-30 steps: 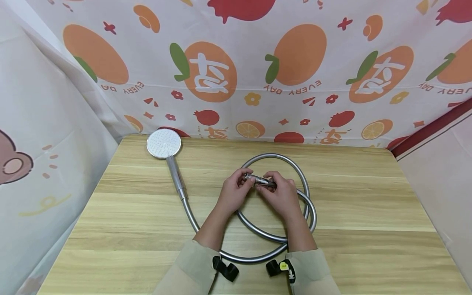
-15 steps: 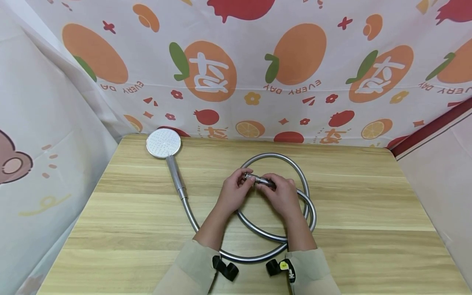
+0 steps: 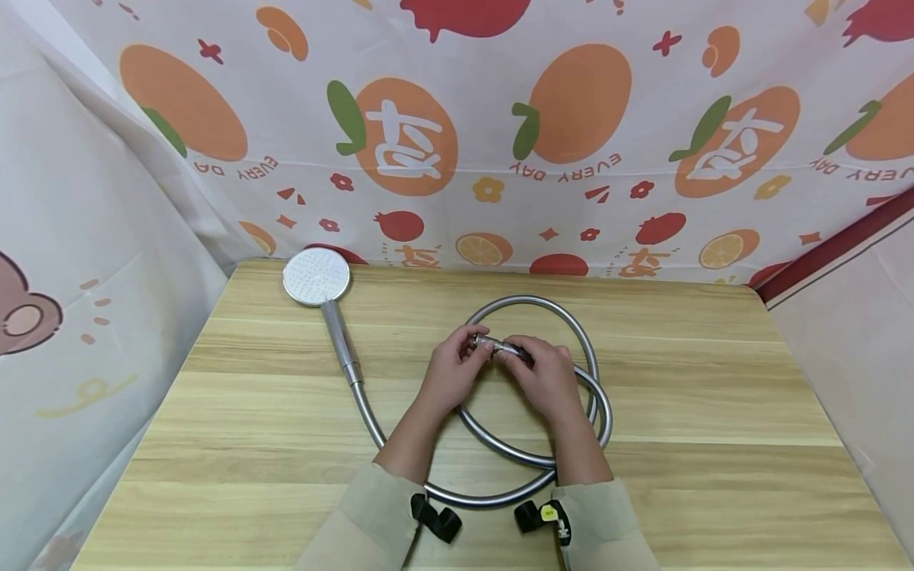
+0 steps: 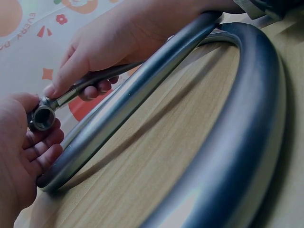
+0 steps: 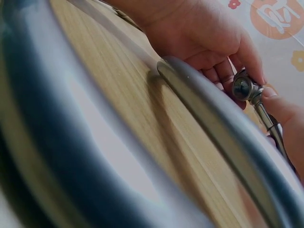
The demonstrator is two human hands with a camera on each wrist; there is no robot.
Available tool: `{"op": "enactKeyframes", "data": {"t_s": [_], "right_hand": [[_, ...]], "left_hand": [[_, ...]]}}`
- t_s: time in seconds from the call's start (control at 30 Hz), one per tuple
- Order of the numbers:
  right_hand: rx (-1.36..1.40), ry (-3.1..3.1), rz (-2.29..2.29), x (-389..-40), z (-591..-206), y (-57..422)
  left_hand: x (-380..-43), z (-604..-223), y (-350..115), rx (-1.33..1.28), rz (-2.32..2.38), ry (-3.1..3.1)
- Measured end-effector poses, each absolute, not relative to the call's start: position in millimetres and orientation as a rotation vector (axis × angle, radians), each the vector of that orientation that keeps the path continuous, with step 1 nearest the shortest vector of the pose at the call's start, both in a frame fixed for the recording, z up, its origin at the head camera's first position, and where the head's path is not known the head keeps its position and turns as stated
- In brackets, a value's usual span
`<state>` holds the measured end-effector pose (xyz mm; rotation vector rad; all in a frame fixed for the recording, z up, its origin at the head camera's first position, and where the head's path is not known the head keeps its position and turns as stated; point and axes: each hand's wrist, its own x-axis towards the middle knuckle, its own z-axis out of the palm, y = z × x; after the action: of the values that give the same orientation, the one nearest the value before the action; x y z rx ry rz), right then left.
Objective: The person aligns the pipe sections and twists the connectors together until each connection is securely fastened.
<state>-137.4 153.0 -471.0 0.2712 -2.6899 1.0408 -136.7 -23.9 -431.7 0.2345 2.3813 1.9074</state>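
Over the table, my left hand pinches a small metal pipe fitting with a round threaded mouth between thumb and fingers. My right hand grips the slim metal end of the shower hose, thumb close against the fitting. Fitting and hose end meet in line; how far they are joined I cannot tell. The right wrist view shows the fitting's inner thread facing the camera. A silver shower hose lies looped beneath both hands. Its other end runs to a round shower head at the table's back left.
The wooden table carries the looped hose. A fruit-printed cloth hangs along its back edge, and a pale cloth hangs at the left. Both wrists wear black camera mounts.
My right thumb and fingers shift slightly left along the hose end, toward the fitting. The left hand keeps its grip in place. The shower head and the hose loops stay still.
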Motion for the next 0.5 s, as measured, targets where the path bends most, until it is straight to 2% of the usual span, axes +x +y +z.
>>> {"op": "enactKeyframes", "data": {"t_s": [0.5], "right_hand": [[0.212, -2.682, 1.113, -135.6, -469.7, 152.8]], "left_hand": [[-136.5, -431.5, -23.6, 0.242, 1.906, 2.382]]}}
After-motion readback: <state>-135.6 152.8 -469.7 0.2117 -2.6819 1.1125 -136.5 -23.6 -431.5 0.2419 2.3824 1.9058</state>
